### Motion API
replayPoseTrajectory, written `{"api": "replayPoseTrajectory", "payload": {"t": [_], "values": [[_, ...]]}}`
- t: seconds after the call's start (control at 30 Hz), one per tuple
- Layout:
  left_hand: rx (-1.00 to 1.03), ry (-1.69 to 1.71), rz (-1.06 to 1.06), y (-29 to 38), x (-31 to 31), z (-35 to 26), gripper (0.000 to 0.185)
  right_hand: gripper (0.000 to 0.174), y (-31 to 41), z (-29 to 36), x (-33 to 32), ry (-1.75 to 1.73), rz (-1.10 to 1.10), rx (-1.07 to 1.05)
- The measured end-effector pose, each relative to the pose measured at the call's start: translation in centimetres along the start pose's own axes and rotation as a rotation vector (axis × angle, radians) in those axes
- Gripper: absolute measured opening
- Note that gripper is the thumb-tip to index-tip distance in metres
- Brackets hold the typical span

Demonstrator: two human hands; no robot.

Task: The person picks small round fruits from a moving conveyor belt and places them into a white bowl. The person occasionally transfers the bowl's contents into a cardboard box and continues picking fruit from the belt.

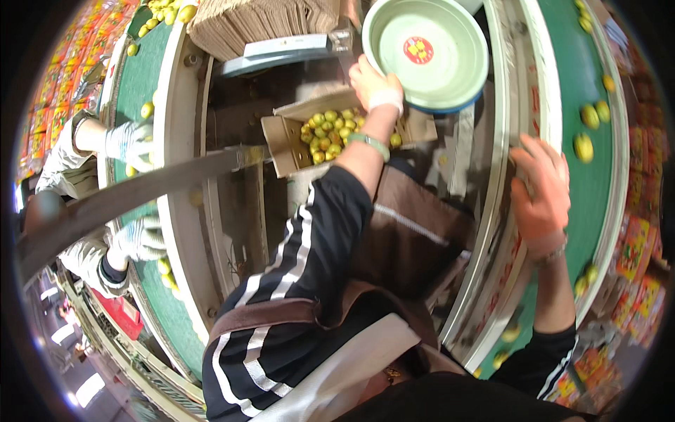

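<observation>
My left hand [375,85], in a pale glove, is at the lower left rim of a pale green plastic basin [448,37]; whether its fingers grip the rim is not clear. Under that forearm stands an open cardboard box [278,150] holding many small yellow-green fruits [328,132]. My right hand [540,195], also gloved, rests over the white edge of the right conveyor, its fingers bent and partly hidden. Nothing shows plainly in it. Several yellow-green fruits [584,147] lie on the green belt beyond it.
Another person's gloved hands [129,143] work at the left green conveyor belt [182,311]. A stack of folded brown cardboard [263,24] stands at the top. A metal bar [158,184] crosses the left side. Printed orange packages [635,248] are piled at the far right.
</observation>
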State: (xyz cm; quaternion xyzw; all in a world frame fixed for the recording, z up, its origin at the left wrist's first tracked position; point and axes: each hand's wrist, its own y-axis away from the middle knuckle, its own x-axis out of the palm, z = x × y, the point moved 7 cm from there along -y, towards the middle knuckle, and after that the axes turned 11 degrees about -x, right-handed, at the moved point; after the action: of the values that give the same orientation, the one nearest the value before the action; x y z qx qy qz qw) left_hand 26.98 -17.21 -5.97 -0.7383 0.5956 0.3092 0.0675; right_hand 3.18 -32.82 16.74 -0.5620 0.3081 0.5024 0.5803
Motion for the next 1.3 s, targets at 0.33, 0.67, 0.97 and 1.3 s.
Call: {"api": "replayPoseTrajectory", "payload": {"t": [0.33, 0.67, 0.97, 1.3], "values": [[-0.124, -0.292, -0.075, -6.2, -0.3, -2.0, 0.033, 0.059, 14.2, 7.6, -1.3, 0.223, 0.063, 0.333], [-0.394, -0.262, -0.282, -6.4, 2.4, 0.4, 0.024, 0.058, 14.2, 6.9, -0.1, 0.262, 0.117, 0.489], [-0.466, -0.218, -0.101, -9.8, 3.4, 3.9, 0.023, 0.049, 14.3, 5.3, 0.7, 0.287, 0.143, 0.476], [0.059, 0.095, 0.03, -12.6, 6.0, 2.7, 0.023, 0.066, 11.6, 5.3, 2.8, 0.333, 0.214, 0.411]]}}
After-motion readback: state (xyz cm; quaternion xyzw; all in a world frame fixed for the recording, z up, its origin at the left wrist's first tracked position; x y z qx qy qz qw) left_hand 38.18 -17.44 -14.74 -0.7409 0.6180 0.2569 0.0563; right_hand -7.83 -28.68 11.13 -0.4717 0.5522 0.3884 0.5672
